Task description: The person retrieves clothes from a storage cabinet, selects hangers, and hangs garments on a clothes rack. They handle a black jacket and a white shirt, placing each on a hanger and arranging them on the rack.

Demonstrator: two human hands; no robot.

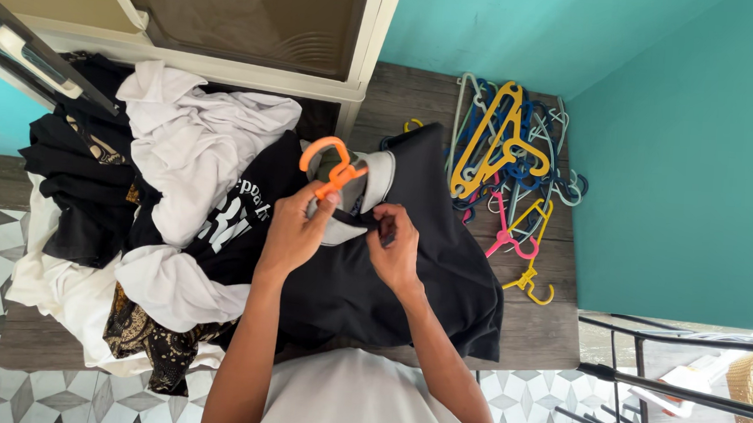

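Note:
A black polo shirt (pixel 425 275) with a grey collar (pixel 377 175) lies in front of me on a wooden platform (pixel 543 335). An orange hanger (pixel 332 161) sticks out of its neck opening. My left hand (pixel 297 233) grips the hanger's stem at the collar. My right hand (pixel 395 243) pinches the shirt's placket just below the collar, beside the left hand.
A heap of black and white clothes (pixel 168 207) covers the platform's left side. Several plastic hangers (pixel 510 159) in yellow, blue, pink and white lie at the back right. A cream cabinet (pixel 231 20) stands behind, teal walls beyond, and a black metal rack (pixel 671 386) at lower right.

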